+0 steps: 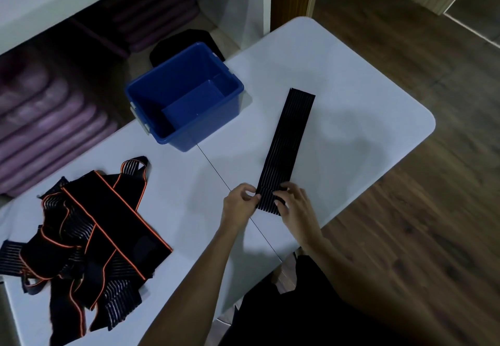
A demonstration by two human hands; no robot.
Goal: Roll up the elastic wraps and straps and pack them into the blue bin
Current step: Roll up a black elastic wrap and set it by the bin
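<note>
A black ribbed elastic wrap [289, 142] lies stretched flat on the white table [351, 88], running away from me. Its near end is folded over. My left hand [240, 202] pinches the left edge of that near end, and my right hand [295, 207] grips the right side with fingers curled over the fold. The blue bin [151, 91] stands open and empty at the table's far left edge. A tangled pile of black straps with orange trim [89, 243] lies at the near left of the table.
White shelving at the left holds stacks of purple mats [48, 126]. A black stool [189, 40] stands behind the bin. Wooden floor [419, 224] lies to the right of the table. A thin seam [216, 172] crosses the table between the bin and my hands.
</note>
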